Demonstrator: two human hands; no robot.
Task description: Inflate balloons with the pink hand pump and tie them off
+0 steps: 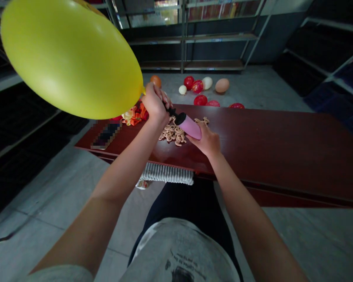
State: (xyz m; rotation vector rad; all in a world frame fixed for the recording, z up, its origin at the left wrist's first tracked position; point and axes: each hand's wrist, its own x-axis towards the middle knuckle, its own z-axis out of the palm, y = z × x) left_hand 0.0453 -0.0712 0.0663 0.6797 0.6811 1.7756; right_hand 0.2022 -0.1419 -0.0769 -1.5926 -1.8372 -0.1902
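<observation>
A large inflated yellow balloon (pixel 70 58) fills the upper left, its neck at my left hand (pixel 156 102). The fingers of that hand are closed round the balloon's neck and the black nozzle end of a hand pump. My right hand (pixel 206 140) is wrapped round the pump's pink barrel (pixel 191 127), which slants down to the right above the table. Beneath the pump lies a pile of beige, twisted long balloons or rubber loops (pixel 174 134); I cannot tell which. Flat red, orange and cream balloons (pixel 133 114) are heaped left of my left hand.
The dark red table (pixel 270 145) runs off to the right. A blurred phone (pixel 106 134) lies at its left end. Several inflated balloons, among them a peach one (pixel 222 85), rest on the floor behind. Metal shelves (pixel 214 38) stand at the back. A grey ribbed cushion (pixel 167 173) is under the near edge.
</observation>
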